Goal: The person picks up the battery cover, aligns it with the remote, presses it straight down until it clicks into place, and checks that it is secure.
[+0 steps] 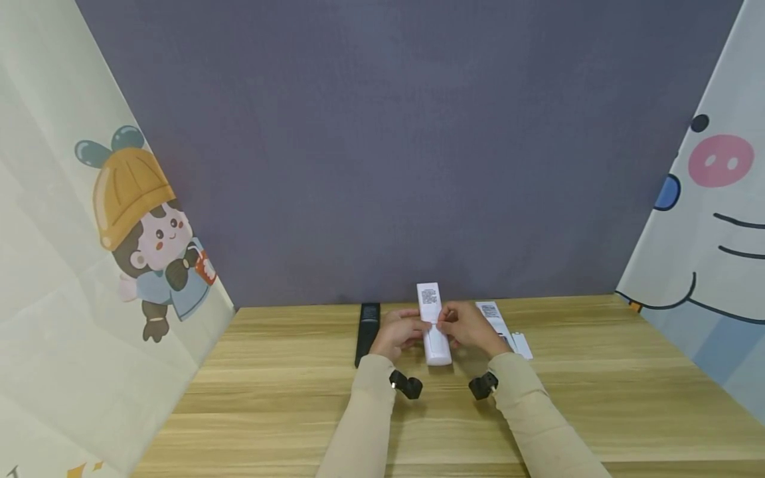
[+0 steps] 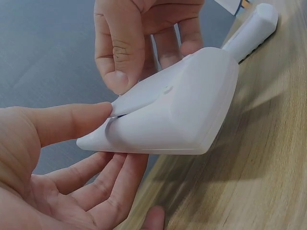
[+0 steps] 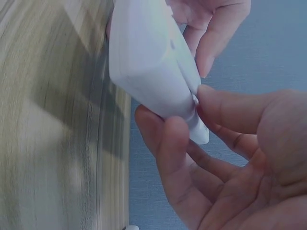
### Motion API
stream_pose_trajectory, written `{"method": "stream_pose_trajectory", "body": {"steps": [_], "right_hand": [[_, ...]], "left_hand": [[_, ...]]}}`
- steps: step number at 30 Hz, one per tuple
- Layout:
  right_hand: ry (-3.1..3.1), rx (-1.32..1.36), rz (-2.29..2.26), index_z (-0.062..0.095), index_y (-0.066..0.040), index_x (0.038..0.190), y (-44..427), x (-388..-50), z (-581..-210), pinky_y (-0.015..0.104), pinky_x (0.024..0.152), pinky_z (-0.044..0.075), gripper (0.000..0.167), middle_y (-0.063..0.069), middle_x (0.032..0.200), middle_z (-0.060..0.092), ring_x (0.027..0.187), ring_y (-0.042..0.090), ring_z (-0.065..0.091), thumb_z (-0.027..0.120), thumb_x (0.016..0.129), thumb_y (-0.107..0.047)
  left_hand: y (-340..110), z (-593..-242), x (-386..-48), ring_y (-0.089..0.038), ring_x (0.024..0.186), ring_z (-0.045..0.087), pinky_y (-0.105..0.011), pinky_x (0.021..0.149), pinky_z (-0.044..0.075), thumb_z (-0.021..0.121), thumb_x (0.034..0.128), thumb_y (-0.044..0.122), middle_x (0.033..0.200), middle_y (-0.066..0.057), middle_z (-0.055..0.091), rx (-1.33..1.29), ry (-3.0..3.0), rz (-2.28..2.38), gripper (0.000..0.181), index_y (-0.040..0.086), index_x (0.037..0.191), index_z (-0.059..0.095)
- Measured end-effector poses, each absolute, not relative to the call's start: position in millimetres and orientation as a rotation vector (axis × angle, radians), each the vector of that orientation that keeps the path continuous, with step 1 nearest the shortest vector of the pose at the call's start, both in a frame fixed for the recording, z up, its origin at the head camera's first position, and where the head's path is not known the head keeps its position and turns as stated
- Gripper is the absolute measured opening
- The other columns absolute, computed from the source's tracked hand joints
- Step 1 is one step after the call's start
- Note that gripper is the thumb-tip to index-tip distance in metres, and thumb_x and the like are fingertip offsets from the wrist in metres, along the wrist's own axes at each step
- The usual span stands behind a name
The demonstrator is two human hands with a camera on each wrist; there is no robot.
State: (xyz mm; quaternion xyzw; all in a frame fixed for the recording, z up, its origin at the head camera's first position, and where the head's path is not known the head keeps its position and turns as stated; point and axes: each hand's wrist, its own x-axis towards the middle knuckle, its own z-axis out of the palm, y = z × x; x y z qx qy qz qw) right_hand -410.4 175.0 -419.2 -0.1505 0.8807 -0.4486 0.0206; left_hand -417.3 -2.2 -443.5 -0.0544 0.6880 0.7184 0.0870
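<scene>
Between the two hands is a white remote control (image 1: pixel 438 353), back side up, with a printed label on its far part. Its battery cover (image 2: pixel 156 88) is lifted slightly at one edge, leaving a thin dark gap. The left hand (image 1: pixel 399 330) grips the remote from the left, thumb by the cover's raised edge and fingers underneath. From the right, the right hand (image 1: pixel 469 325) pinches it, its thumb (image 3: pixel 225 106) at that edge and its fingers around the side and below. Whether batteries lie inside is hidden.
A black remote (image 1: pixel 367 328) lies just left of the left hand. Another white remote (image 1: pixel 491 316) with a label lies beyond the right hand, partly covered by it, beside a small flat white piece (image 1: pixel 522 346). A grey panel (image 1: pixel 394 166) stands behind the wooden table (image 1: pixel 269 398).
</scene>
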Motion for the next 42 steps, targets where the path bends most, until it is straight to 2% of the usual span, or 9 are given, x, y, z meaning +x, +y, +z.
{"method": "stream_pose_trajectory", "body": {"steps": [9, 17, 23, 27, 35, 42], "right_hand": [[2.739, -0.487, -1.378, 0.062, -0.001, 0.092, 177, -423, -421, 0.042, 0.059, 0.059, 0.006, 0.017, 0.094, 0.073, 0.066, 0.029, 0.068, 0.068, 0.095, -0.001], [2.731, -0.513, -1.346, 0.062, -0.002, 0.092, 182, -441, -418, 0.041, 0.059, 0.059, 0.007, 0.017, 0.094, 0.073, 0.066, 0.029, 0.068, 0.069, 0.095, -0.003], [2.716, -0.544, -1.345, 0.062, -0.002, 0.091, 186, -459, -418, 0.041, 0.058, 0.059, 0.007, 0.017, 0.094, 0.073, 0.066, 0.03, 0.068, 0.069, 0.094, -0.002], [2.706, -0.546, -1.346, 0.062, -0.003, 0.09, 188, -471, -418, 0.041, 0.059, 0.059, 0.009, 0.017, 0.093, 0.073, 0.067, 0.032, 0.069, 0.07, 0.093, -0.002], [2.685, -0.602, -1.339, 0.061, -0.002, 0.089, 193, -496, -418, 0.035, 0.056, 0.056, 0.01, 0.016, 0.09, 0.072, 0.066, 0.028, 0.067, 0.07, 0.091, 0.0], [2.684, -0.655, -1.308, 0.061, -0.002, 0.091, 197, -517, -416, 0.03, 0.052, 0.052, 0.01, 0.015, 0.09, 0.073, 0.066, 0.029, 0.068, 0.071, 0.091, -0.001]], "left_hand": [[2, -443, -426, -0.01, 0.074, 0.072, -0.037, 0.086, 0.058, 0.08, 0.082, -0.001, 0.093, -0.009, 0.079, -0.201, 2.062, 2.152, 0.049, 0.002, 0.129, 0.065], [8, -442, -440, -0.01, 0.073, 0.069, -0.033, 0.079, 0.054, 0.079, 0.0819, -0.002, 0.09, -0.007, 0.078, -0.248, 2.106, 2.147, 0.049, 0.003, 0.128, 0.066], [13, -441, -451, -0.011, 0.075, 0.071, -0.036, 0.084, 0.058, 0.078, 0.082, -0.004, 0.093, -0.011, 0.078, -0.273, 2.106, 2.172, 0.049, 0.002, 0.129, 0.066], [16, -440, -459, -0.011, 0.075, 0.071, -0.035, 0.083, 0.058, 0.077, 0.082, -0.006, 0.093, -0.011, 0.078, -0.287, 2.111, 2.188, 0.05, 0.001, 0.13, 0.065], [22, -438, -476, -0.01, 0.072, 0.069, -0.032, 0.077, 0.056, 0.078, 0.0812, -0.005, 0.091, -0.01, 0.078, -0.335, 2.144, 2.201, 0.05, 0.001, 0.129, 0.066], [28, -439, -493, -0.01, 0.072, 0.069, -0.029, 0.072, 0.055, 0.076, 0.0811, -0.007, 0.095, -0.014, 0.078, -0.353, 2.163, 2.23, 0.051, -0.001, 0.13, 0.064]]}}
